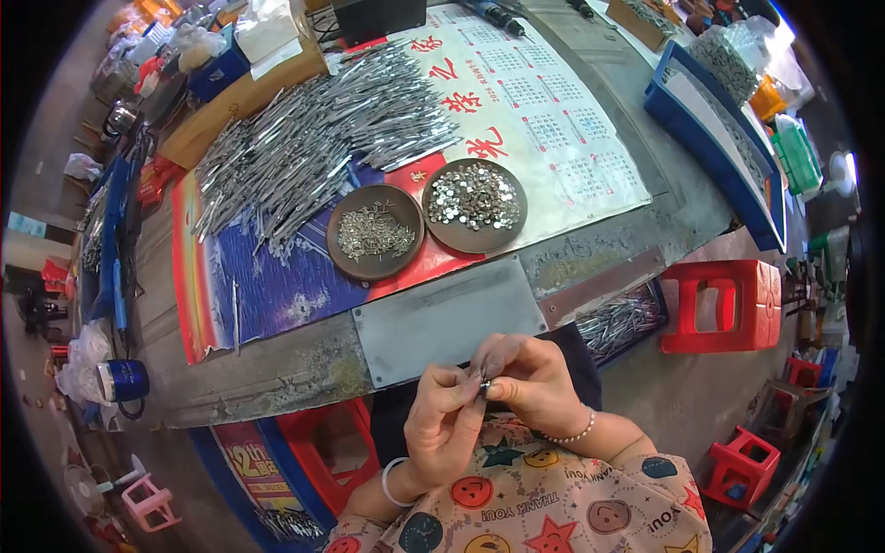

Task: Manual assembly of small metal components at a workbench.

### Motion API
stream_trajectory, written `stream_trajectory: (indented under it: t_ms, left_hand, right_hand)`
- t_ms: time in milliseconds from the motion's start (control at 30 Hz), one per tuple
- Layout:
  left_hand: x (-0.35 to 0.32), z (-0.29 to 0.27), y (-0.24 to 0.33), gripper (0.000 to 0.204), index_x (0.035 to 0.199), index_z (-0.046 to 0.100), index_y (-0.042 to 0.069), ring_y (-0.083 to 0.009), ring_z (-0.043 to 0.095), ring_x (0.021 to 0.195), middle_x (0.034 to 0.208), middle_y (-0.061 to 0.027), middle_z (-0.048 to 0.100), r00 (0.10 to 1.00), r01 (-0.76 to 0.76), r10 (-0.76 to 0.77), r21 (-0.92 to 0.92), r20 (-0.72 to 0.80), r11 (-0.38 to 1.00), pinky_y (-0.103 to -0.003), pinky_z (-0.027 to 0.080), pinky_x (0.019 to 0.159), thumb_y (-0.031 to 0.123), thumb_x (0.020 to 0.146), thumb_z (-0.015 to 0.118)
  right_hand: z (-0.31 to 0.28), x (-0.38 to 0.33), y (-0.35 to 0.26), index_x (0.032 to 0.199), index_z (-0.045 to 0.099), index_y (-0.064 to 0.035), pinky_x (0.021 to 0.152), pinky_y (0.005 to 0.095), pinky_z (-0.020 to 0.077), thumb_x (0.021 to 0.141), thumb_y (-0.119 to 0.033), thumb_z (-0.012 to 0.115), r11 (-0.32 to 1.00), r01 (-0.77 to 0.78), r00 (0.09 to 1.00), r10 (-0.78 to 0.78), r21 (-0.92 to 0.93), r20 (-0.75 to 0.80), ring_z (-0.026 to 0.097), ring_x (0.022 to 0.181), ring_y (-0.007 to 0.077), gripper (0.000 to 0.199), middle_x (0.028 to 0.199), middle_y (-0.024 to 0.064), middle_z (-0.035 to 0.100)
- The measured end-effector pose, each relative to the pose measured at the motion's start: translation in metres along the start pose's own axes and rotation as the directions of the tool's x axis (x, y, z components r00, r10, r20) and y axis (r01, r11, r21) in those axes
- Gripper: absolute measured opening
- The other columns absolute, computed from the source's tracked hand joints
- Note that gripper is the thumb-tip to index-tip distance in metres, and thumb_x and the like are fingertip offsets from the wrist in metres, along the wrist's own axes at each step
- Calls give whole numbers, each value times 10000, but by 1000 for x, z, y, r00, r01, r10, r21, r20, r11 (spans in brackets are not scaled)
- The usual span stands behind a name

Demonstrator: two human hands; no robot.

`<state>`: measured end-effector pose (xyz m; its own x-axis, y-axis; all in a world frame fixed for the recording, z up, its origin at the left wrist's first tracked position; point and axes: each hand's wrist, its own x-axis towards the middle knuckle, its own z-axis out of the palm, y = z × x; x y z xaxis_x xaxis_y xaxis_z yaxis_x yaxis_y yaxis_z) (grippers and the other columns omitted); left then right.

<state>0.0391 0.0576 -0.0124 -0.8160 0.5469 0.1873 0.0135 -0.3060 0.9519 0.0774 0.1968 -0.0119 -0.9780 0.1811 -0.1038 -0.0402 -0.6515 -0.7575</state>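
Now I look down through the head camera and see two bare hands close together, just past the near edge of the work table [309,380]. The left hand [439,426] has its thumb and finger tips pinching a tiny dark and shiny piece [484,385]. The right hand [527,370] pinches at the same piece from the other side, with its fingers bent, so the piece sits right between the two hands. It is too small for me to tell its shape. I see a white band [391,488] on the left wrist and a string of pale beads [583,427] on the right one. Below the hands is a tan cloth [544,505] with smiley faces and stars. Just beyond the hands, a flat gray plate [442,323] lies on the table's edge. Farther up, two round brown bowls sit side by side: the left bowl [369,269] has lots of little pins [373,232], and the right bowl [479,242] has small shiny discs [475,195]. Behind the left bowl I see a big heap of thin metal sticks [318,134] on a colorful paper sheet [590,170]. A red stool [761,304] stands off to the right.
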Motion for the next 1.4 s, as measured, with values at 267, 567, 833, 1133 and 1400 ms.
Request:
stream_trajectory:
  t_ms: [267, 567, 833, 1133, 1400]
  left_hand:
    - [0, 12, -5, 329, 1148, 537, 32, -215, 516, 799, 920, -148, 526, 957, -257, 288, 328, -46, 909, -278, 440, 687, -95, 847, 577]
    - [0, 14, 1, 320, 1146, 542, 24, -182, 508, 819, 971, -146, 526, 975, -216, 221, 185, -7, 959, -233, 424, 690, -107, 854, 564]
    - [-2, 18, 5, 288, 1142, 541, 7, -127, 475, 837, 999, -99, 480, 999, -38, 39, -30, 19, 999, -197, 405, 709, -113, 881, 525]
    - [-5, 21, 0, 263, 1125, 554, -15, -112, 495, 839, 1006, -91, 469, 999, -23, 25, -66, 29, 998, -193, 441, 708, -115, 884, 521]
    - [-11, 19, 1, 295, 1153, 579, -12, -78, 480, 808, 1023, -69, 459, 989, 90, -75, -120, 125, 989, -172, 402, 650, -114, 883, 522]
  right_hand:
    - [7, -7, -4, 899, 628, 47, 752, 296, 520, 821, -43, 687, 836, 361, 923, -385, -413, 27, 646, 857, 220, 133, 916, 169, 650]
    - [5, -10, -18, 839, 604, 30, 696, 289, 528, 831, -105, 702, 709, 418, 897, -421, -568, 136, 653, 772, 210, 167, 844, 157, 646]
    - [1, -12, -12, 812, 574, 16, 631, 274, 505, 859, -150, 676, 633, 452, 869, -470, -628, 152, 627, 702, 188, 200, 806, 135, 629]
    - [-4, -2, -2, 662, 500, 3, 511, 280, 469, 895, -220, 612, 376, 548, 760, -597, -747, 257, 584, 568, 234, 341, 751, 155, 606]
    - [-45, 36, -23, 887, 536, -35, 472, 261, 386, 1018, -205, 341, 697, 298, 720, -613, -652, -326, 490, 547, 149, 290, 705, 55, 527]
